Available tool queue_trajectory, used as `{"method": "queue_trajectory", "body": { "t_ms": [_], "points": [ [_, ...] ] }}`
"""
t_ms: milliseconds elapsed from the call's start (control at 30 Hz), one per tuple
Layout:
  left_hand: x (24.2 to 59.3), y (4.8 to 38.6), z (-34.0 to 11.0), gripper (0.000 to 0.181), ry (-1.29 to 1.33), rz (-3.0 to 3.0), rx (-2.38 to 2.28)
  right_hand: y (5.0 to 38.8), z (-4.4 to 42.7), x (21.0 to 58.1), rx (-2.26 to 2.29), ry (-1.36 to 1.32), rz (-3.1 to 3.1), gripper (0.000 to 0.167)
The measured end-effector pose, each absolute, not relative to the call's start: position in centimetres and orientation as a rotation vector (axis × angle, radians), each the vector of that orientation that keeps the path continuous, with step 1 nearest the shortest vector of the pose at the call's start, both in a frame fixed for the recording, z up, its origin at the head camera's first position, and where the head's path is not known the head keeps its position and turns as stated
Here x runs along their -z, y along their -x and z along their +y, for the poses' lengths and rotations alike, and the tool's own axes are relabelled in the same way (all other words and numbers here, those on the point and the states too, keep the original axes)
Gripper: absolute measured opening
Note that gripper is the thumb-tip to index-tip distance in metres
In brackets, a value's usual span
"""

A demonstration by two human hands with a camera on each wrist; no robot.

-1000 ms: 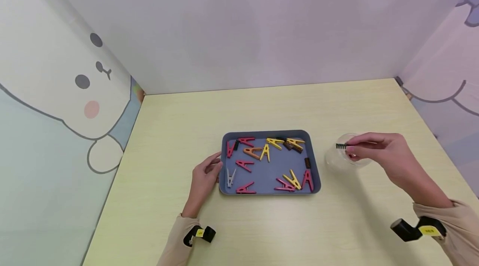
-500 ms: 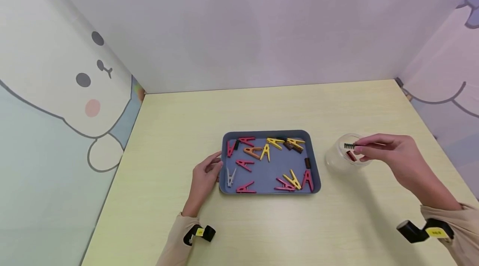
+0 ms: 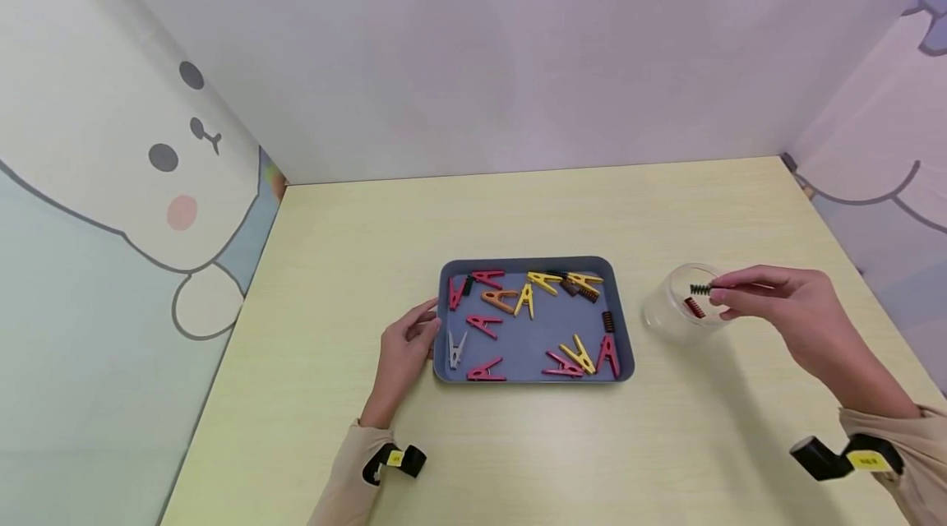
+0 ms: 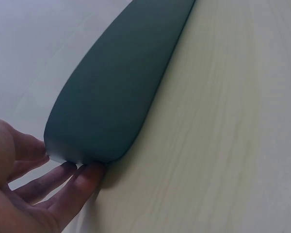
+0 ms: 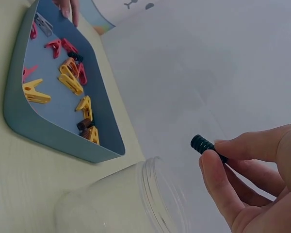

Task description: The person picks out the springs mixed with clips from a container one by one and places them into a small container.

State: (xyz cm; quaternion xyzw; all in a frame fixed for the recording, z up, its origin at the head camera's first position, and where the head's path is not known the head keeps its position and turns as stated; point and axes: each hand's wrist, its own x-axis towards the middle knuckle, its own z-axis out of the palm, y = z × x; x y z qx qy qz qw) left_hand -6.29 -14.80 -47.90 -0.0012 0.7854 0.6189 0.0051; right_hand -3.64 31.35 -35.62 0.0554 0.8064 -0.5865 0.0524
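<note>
In the head view, my right hand (image 3: 787, 308) pinches a dark green spring (image 3: 699, 289) between thumb and fingertips, over the mouth of a clear jar (image 3: 656, 319). A red spring (image 3: 694, 308) shows within the jar's outline. From the right wrist view, the pinched spring (image 5: 202, 143) sticks out past my fingertips, above and beside the jar rim (image 5: 153, 187). My left hand (image 3: 402, 353) touches the left end of a blue-grey tray (image 3: 533, 345) with its fingertips, as the left wrist view also shows on the tray's wall (image 4: 102, 97).
Inside the tray lie several red clips (image 3: 482, 326), several yellow clips (image 3: 578, 355), an orange clip (image 3: 499, 301), a grey clip (image 3: 456, 350) and several dark springs (image 3: 608, 322). The light wooden table (image 3: 355, 263) meets a pale wall (image 3: 518, 57) at the back.
My right hand has moved a little to the right with the green spring, so more of the jar mouth and the red spring show. My left hand and the tray have stayed put.
</note>
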Motion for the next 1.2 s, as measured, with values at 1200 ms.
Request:
{"method": "queue_trajectory", "body": {
  "t_ms": [1200],
  "points": [
    [44.3, 5.6, -14.3, 0.035, 0.03, 2.359, -1.926, 4.3, 31.5, 36.9, 1.464, -0.168, 2.739, 0.023]
  ]
}}
